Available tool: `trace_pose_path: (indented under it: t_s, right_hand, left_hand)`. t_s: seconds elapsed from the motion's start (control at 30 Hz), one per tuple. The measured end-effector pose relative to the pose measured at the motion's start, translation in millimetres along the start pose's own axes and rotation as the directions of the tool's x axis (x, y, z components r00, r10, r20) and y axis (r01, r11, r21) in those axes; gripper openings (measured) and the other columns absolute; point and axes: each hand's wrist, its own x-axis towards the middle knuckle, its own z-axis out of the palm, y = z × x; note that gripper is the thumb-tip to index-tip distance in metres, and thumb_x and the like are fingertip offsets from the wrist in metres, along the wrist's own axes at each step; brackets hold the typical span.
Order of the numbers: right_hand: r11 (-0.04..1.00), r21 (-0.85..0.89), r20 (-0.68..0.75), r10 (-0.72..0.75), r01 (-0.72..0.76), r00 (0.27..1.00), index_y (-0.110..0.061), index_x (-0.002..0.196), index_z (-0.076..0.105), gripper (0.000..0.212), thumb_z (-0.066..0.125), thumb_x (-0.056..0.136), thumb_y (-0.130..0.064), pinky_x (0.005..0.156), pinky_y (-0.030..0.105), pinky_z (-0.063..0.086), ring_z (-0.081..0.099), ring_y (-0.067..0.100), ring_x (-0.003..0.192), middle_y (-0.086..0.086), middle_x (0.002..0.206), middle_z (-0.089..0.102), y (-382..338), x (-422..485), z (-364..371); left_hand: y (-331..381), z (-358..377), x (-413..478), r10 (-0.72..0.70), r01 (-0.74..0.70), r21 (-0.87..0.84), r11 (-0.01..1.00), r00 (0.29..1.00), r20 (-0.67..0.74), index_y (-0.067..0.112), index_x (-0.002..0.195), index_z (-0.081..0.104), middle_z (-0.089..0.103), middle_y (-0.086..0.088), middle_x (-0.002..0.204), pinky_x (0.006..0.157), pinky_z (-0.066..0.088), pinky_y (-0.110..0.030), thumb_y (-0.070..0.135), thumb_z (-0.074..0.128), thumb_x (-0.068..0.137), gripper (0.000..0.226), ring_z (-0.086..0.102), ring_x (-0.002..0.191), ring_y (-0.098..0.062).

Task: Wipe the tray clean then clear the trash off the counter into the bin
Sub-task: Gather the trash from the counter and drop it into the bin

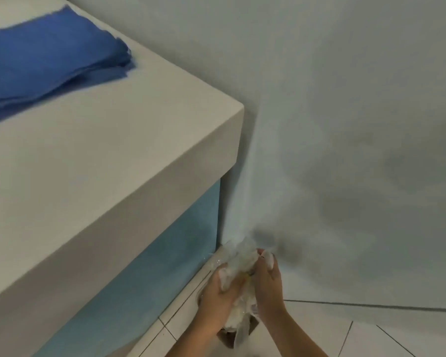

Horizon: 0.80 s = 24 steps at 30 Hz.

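Low down by the floor, my left hand [220, 292] and my right hand [267, 279] both grip a crumpled bundle of clear plastic and white trash [240, 264]. The bundle hangs over a small brown bin [228, 340], of which only a dark corner shows under my wrists. A folded blue cloth [49, 57] lies on the beige counter [108, 150] at the upper left. No tray is in view.
The counter's corner juts out above my hands, with a light blue cabinet front [150, 269] beneath it. A pale wall [345, 99] rises directly ahead. White floor tiles [371, 336] spread to the right of the bin.
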Motion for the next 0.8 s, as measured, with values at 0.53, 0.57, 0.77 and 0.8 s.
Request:
trace_pose_path:
  t_s: [0.53, 0.57, 0.77, 0.8]
  right_hand:
    - [0.225, -0.736, 0.668, 0.089, 0.638, 0.739, -0.029, 0.13, 0.036, 0.05, 0.03, 0.081, -0.042, 0.116, 0.034, 0.022, 0.028, 0.014, 0.131, -0.006, 0.137, 0.03, 246, 132, -66]
    - [0.194, -0.721, 0.691, 0.14, 0.665, 0.709, -0.029, 0.135, 0.033, 0.048, 0.036, 0.087, -0.037, 0.118, 0.032, 0.017, 0.023, 0.013, 0.134, -0.007, 0.141, 0.026, 247, 134, -66]
    - [0.144, -0.754, 0.657, 0.176, 0.641, 0.733, -0.025, 0.123, 0.051, 0.051, 0.071, 0.076, -0.021, 0.102, 0.028, 0.043, 0.054, 0.017, 0.117, -0.002, 0.127, 0.052, 261, 151, -75]
    - [0.104, -0.76, 0.649, 0.152, 0.641, 0.745, -0.023, 0.114, 0.059, 0.055, 0.081, 0.064, -0.021, 0.095, 0.031, 0.05, 0.06, 0.021, 0.107, 0.001, 0.116, 0.059, 263, 151, -77]
  left_hand:
    - [-275, -28, 86, 0.009, -0.359, 0.925, -0.122, 0.932, 0.362, 0.014, 0.108, 0.07, 0.066, -0.012, 0.117, 0.105, 0.041, -0.044, 0.034, 0.074, 0.06, 0.052, 0.058, 0.114, -0.03]
    - [-274, -27, 88, -0.029, -0.35, 0.923, -0.16, 0.936, 0.35, 0.014, 0.103, 0.072, 0.068, -0.012, 0.111, 0.098, 0.046, -0.041, 0.031, 0.074, 0.06, 0.047, 0.061, 0.108, -0.03]
    - [-267, -2, 106, -0.208, -0.334, 0.871, -0.36, 0.939, 0.274, -0.007, 0.134, 0.038, 0.027, -0.027, 0.139, 0.1, 0.04, -0.048, 0.014, 0.042, 0.095, 0.044, 0.034, 0.127, -0.039]
    - [-272, 2, 113, -0.203, -0.302, 0.883, -0.359, 0.949, 0.242, -0.007, 0.133, 0.039, 0.031, -0.027, 0.134, 0.095, 0.046, -0.046, 0.013, 0.045, 0.094, 0.044, 0.042, 0.121, -0.038]
